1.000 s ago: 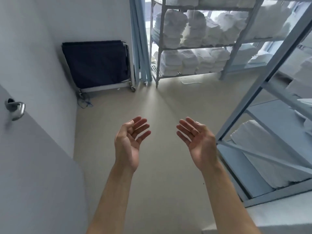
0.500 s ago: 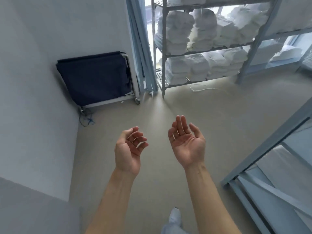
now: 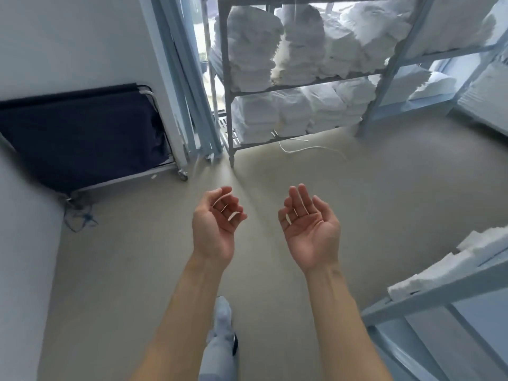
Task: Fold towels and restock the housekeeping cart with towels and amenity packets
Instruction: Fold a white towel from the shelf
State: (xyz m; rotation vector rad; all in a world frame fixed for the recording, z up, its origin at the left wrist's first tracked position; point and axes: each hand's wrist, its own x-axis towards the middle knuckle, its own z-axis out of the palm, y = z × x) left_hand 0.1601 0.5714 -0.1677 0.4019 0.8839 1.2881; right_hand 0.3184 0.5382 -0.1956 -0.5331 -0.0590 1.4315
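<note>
Walking toward the metal shelving rack (image 3: 229, 86) with nothing in my hands, I have my left hand (image 3: 213, 229) palm up with the fingers loosely curled and my right hand (image 3: 309, 229) palm up with the fingers relaxed, both empty and hanging over bare floor (image 3: 384, 193). The folded white towels (image 3: 253, 50) sit stacked on the rack's shelves ahead, well apart from me; more white towels (image 3: 450, 268) lie on the blue shelf frame (image 3: 428, 295) just to my right. A dark blue linen trolley (image 3: 79, 138) stands against the wall on the left. I see no amenity packets.

The white cord (image 3: 305, 148) trailing across the floor below the rack could, I think, catch a foot as I step in. The upper stacks look loose and leaning, so pulling one towel from the middle might tip its neighbours off the shelf. My right elbow passes near the blue frame, and a careless swing could knock it.
</note>
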